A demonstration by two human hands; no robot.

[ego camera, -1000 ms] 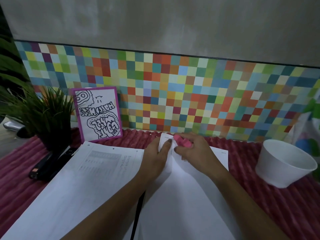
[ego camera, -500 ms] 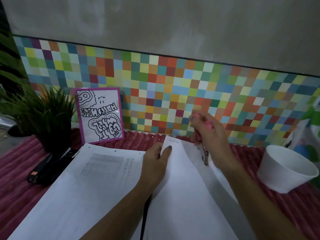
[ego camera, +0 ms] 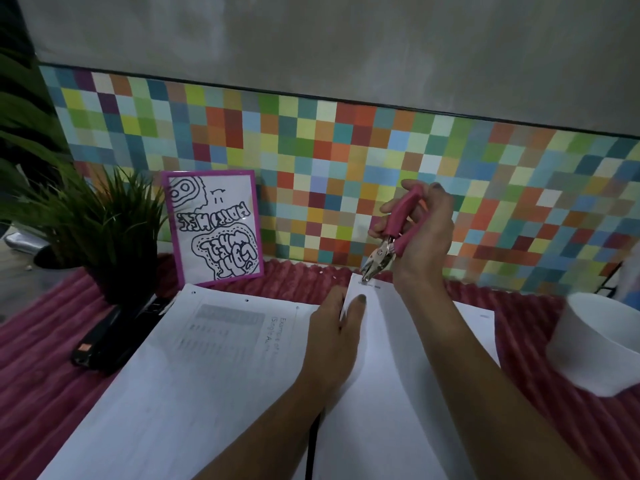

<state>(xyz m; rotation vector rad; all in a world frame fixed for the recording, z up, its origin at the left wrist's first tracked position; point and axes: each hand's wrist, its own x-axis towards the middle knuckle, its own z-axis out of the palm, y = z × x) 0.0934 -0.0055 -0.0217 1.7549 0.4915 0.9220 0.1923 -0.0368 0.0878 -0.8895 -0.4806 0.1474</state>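
My right hand (ego camera: pixel 424 237) grips a pink-handled single-hole punch (ego camera: pixel 394 233), held upright with its metal jaws pointing down at the far top edge of a folded white sheet (ego camera: pixel 377 358). My left hand (ego camera: pixel 332 337) pinches that sheet's left fold, thumb on top and fingers curled beneath. A second printed sheet (ego camera: pixel 194 368) with punched holes along its far edge lies flat to the left.
A white paper bowl (ego camera: pixel 599 344) stands at the right on the pink ribbed mat (ego camera: pixel 41 393). A black stapler (ego camera: pixel 114 334) and a potted grass plant (ego camera: pixel 93 230) sit at the left. A purple-framed drawing (ego camera: pixel 213 230) leans on the checkered wall panel.
My right hand lifted off the sheet, turned the punch upright and brought its jaws down to the sheet's far edge. My left hand kept its hold.
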